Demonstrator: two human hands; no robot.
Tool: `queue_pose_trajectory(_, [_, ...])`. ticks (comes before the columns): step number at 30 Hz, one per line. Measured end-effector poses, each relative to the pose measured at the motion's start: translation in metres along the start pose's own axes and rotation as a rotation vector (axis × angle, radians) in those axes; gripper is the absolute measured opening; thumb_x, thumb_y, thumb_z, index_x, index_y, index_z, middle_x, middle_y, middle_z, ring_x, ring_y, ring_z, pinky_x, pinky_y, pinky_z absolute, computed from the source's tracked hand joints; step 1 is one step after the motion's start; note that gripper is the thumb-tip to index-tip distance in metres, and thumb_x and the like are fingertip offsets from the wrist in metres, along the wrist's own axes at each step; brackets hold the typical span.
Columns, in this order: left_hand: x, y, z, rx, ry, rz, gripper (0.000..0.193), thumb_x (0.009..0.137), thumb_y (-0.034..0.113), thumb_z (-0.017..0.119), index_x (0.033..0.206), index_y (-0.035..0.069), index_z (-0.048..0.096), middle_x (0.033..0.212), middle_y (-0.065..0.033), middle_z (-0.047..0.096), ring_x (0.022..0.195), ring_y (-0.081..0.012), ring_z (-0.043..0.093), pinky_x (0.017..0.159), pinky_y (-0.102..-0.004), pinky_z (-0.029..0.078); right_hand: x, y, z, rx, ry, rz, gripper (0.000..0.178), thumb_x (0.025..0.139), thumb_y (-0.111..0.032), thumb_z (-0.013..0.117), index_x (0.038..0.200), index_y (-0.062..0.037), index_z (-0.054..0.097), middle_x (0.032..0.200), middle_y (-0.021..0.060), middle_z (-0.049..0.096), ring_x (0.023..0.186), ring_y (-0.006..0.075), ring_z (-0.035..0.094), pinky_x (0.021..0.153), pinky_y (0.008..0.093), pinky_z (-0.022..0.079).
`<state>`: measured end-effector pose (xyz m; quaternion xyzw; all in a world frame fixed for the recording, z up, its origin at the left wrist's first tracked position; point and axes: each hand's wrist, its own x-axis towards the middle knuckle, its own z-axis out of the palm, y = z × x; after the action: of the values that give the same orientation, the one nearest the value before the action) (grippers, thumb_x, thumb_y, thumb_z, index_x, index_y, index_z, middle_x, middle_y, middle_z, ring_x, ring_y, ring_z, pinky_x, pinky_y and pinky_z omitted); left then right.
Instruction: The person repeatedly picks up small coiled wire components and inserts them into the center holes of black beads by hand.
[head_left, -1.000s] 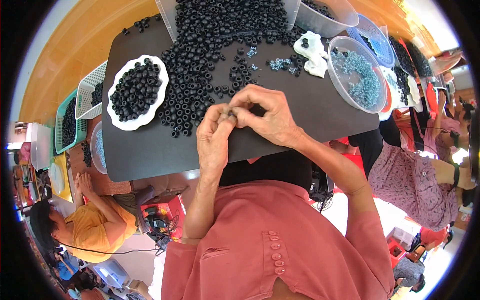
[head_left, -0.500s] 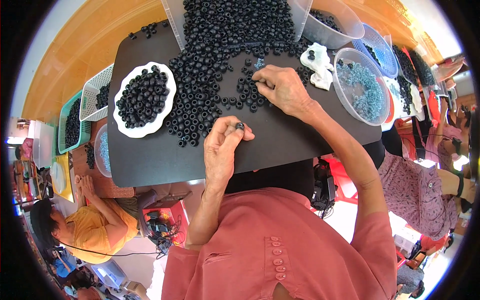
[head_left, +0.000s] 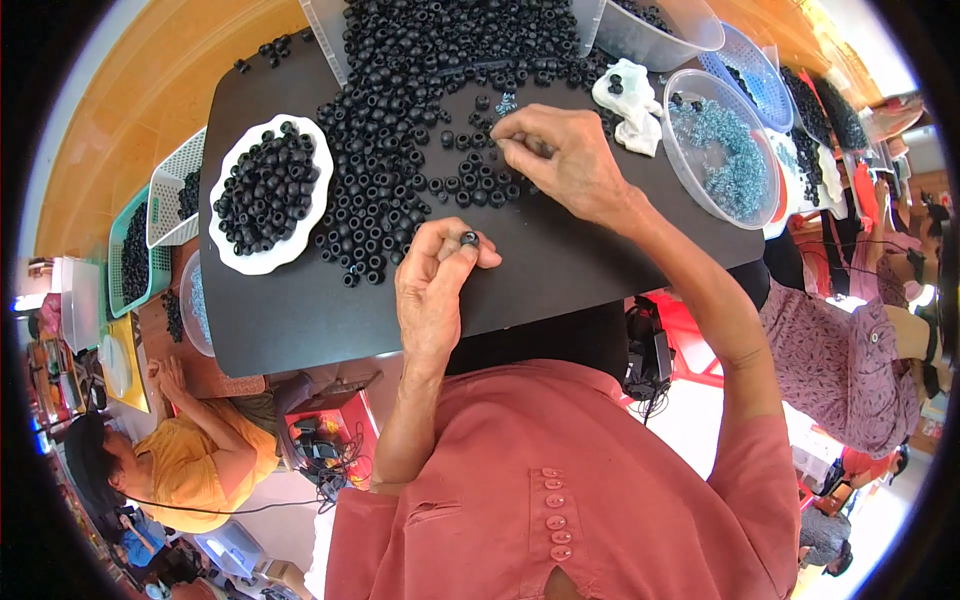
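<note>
Two bare hands at work over a dark tabletop (head_left: 560,270), with the black bead heap (head_left: 375,165) as reference for all positions. The left hand (head_left: 432,290) lies on the near side of the heap, toward its right, the thumb and forefinger clamped on a single black bead (head_left: 469,239); the hole of this bead faces upward. The right hand (head_left: 570,160) is to the right of the heap, thumb and fingers bent toward each other above a small group of loose beads (head_left: 470,184); whether its fingertips meet, or grip anything, cannot be told. The loose beads form a band along the right side of the heap. A cluster of small pale blue pieces (head_left: 507,103) also lies to the right of the heap, just beyond the right fingertips.

To the left of the heap, and close to it, is a white plate (head_left: 262,263) with a scalloped rim, piled with black beads. Well to the right of the heap are a crumpled white cloth (head_left: 640,105) bearing two black beads and, farther out, a round clear tub (head_left: 685,175) containing many pale blue pieces. At the far end of the heap, the walls of a clear bin (head_left: 325,40) enclose further beads.
</note>
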<state>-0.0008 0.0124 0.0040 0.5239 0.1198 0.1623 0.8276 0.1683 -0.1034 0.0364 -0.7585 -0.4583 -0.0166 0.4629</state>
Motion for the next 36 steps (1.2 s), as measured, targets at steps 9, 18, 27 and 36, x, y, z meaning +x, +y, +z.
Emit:
queue_pose_trajectory(9, [-0.002, -0.001, 0.000, 0.008, -0.013, -0.025, 0.014, 0.089, 0.000, 0.048, 0.102, -0.001, 0.054, 0.088, -0.0088, 0.063, 0.082, -0.0130, 0.061, 0.082, -0.0280, 0.047, -0.055, 0.003, 0.004, 0.170, 0.236, 0.297, 0.009, 0.080, -0.002, 0.066, 0.089, -0.0024, 0.068, 0.066, 0.0000, 0.062, 0.056, 0.0015, 0.048, 0.052, 0.0201, 0.041])
queue_pose_trajectory(18, [0.001, -0.001, 0.000, -0.048, -0.013, -0.009, 0.015, 0.087, -0.004, 0.048, 0.101, 0.000, 0.054, 0.087, -0.0098, 0.063, 0.083, -0.0145, 0.061, 0.081, -0.0290, 0.048, -0.053, 0.010, 0.003, 0.267, 0.226, 0.376, 0.009, 0.084, -0.004, 0.064, 0.092, -0.0018, 0.067, 0.069, -0.0052, 0.060, 0.059, 0.0002, 0.046, 0.053, 0.0183, 0.040])
queue_pose_trajectory(27, [0.000, -0.002, -0.002, -0.074, -0.030, -0.004, 0.018, 0.085, -0.005, 0.046, 0.101, -0.001, 0.053, 0.085, -0.0098, 0.063, 0.083, -0.0139, 0.060, 0.082, -0.0293, 0.046, -0.055, 0.012, 0.006, 0.271, 0.183, 0.359, 0.010, 0.084, -0.004, 0.064, 0.093, -0.0004, 0.066, 0.073, -0.0025, 0.063, 0.062, 0.0010, 0.049, 0.057, 0.0184, 0.042])
queue_pose_trajectory(36, [0.000, -0.001, 0.001, -0.005, -0.028, 0.025, 0.014, 0.088, -0.001, 0.046, 0.099, -0.001, 0.055, 0.085, -0.0084, 0.062, 0.081, -0.0131, 0.059, 0.080, -0.0284, 0.047, -0.054, 0.006, 0.000, 0.224, 0.123, 0.390, 0.012, 0.086, -0.006, 0.062, 0.096, 0.0000, 0.067, 0.077, -0.0018, 0.064, 0.066, 0.0026, 0.051, 0.060, 0.0192, 0.043])
